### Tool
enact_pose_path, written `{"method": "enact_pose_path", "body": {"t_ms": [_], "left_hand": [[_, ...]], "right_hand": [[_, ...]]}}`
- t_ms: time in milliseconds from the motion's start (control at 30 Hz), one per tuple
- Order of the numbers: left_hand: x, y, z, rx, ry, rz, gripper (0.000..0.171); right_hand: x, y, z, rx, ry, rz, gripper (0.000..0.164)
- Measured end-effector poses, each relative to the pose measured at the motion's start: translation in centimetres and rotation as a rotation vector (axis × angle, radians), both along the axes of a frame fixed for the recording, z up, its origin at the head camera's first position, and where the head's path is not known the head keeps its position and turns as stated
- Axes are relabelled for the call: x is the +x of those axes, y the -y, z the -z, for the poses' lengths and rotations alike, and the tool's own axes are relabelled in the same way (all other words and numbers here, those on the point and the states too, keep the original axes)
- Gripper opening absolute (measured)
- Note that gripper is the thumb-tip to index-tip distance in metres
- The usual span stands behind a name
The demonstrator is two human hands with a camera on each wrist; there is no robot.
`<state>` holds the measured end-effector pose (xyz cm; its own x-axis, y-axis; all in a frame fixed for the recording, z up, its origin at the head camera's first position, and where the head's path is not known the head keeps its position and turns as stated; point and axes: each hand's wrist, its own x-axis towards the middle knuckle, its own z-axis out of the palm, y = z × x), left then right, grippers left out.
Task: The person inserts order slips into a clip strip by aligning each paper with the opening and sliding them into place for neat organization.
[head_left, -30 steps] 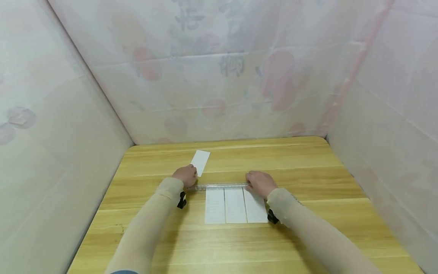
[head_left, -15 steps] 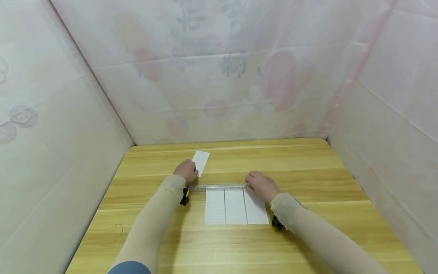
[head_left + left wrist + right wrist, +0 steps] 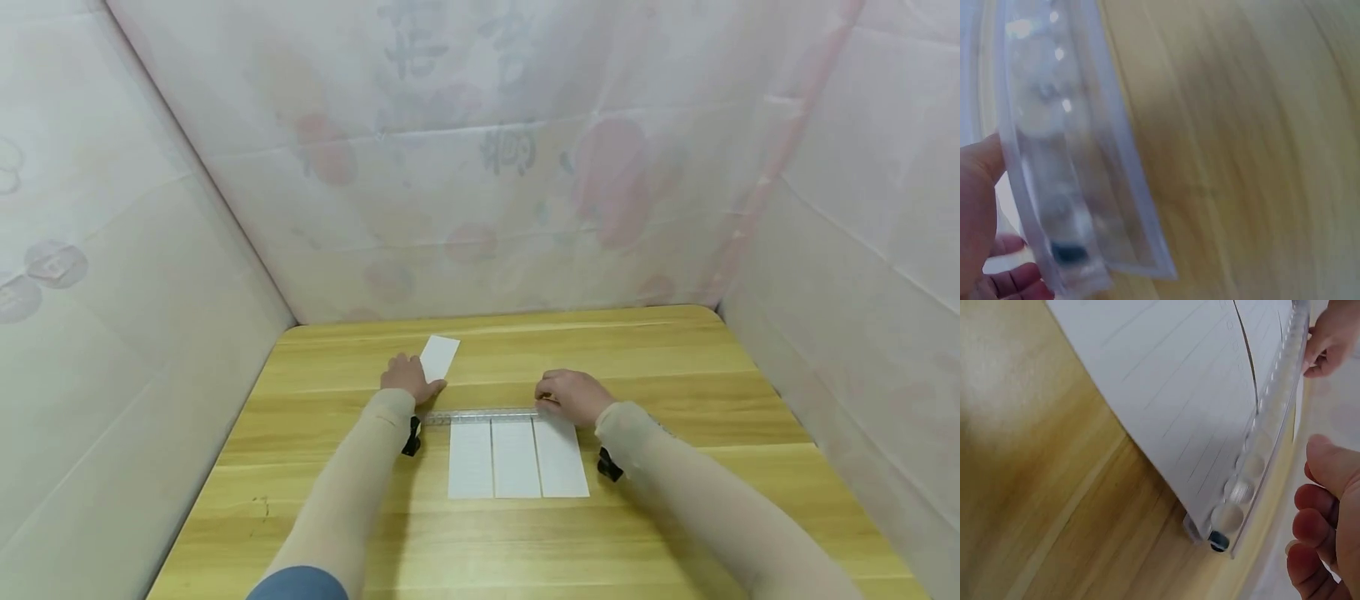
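Observation:
Three white lined paper sheets (image 3: 516, 462) lie side by side on the wooden table. Along their far edges runs a clear plastic strip (image 3: 480, 416) with a row of round bumps and a dark spot near its end in the right wrist view (image 3: 1219, 541). Beyond the strip's left end, my left hand (image 3: 407, 379) has its fingers spread beside a loose white slip (image 3: 441, 357), thumb stretched toward the slip's near end. At the right end, my right hand (image 3: 576, 396) hovers with loosely curled fingers; the right wrist view shows them apart from the strip.
Pale fabric walls (image 3: 465, 167) with faded red blotches enclose the table (image 3: 480, 550) at the back and both sides. A small dark mark (image 3: 260, 506) shows on the left of the tabletop. Black wrist devices (image 3: 611, 465) hang under both cuffs.
My left hand's fingers have gone from curled to spread beside the loose slip. My right hand's thumb and fingers have loosened at the strip's right end. The sheets stay in place.

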<state>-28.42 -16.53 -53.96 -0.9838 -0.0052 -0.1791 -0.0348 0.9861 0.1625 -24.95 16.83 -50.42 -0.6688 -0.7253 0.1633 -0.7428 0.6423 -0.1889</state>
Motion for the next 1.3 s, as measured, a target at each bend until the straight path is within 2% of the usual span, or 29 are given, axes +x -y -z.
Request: {"method": "enact_pose_path", "body": {"t_ms": [167,333,567,700,867,1067,1167,1300], "left_hand": [[0.1,2.1,0.7,0.01,-0.022,0.057,0.078],[0.7,4.9,0.4,0.032,-0.024,0.077,0.074],[3.1,9.0,0.1,0.081,-0.039,0.068,0.072],[4.6,10.7,0.2,0.135,-0.056,0.035,0.072],[5.9,11.5,0.5,0.213,-0.072,-0.025,0.076],[7.0,11.8,0.8,0.245,-0.059,-0.067,0.078],[7.2,11.9,0.6,0.258,-0.045,-0.083,0.075],[7.0,12.0,0.3,0.272,-0.047,-0.068,0.074]], "right_hand": [[-0.4,-0.1,0.4,-0.003,0.04,0.011,0.004],[-0.5,-0.1,0.9,-0.003,0.058,0.021,0.005],[-0.3,-0.2,1.3,0.006,0.073,0.05,0.007],[-0.4,-0.3,0.9,-0.01,0.094,0.069,0.007],[-0.6,-0.5,0.9,-0.011,0.105,0.075,0.009],[-0.4,-0.1,1.5,-0.002,0.122,0.067,0.016],[-0.3,0.3,1.7,-0.01,0.133,0.067,0.018],[-0.3,0.8,1.4,-0.021,0.148,0.089,0.012]]}}
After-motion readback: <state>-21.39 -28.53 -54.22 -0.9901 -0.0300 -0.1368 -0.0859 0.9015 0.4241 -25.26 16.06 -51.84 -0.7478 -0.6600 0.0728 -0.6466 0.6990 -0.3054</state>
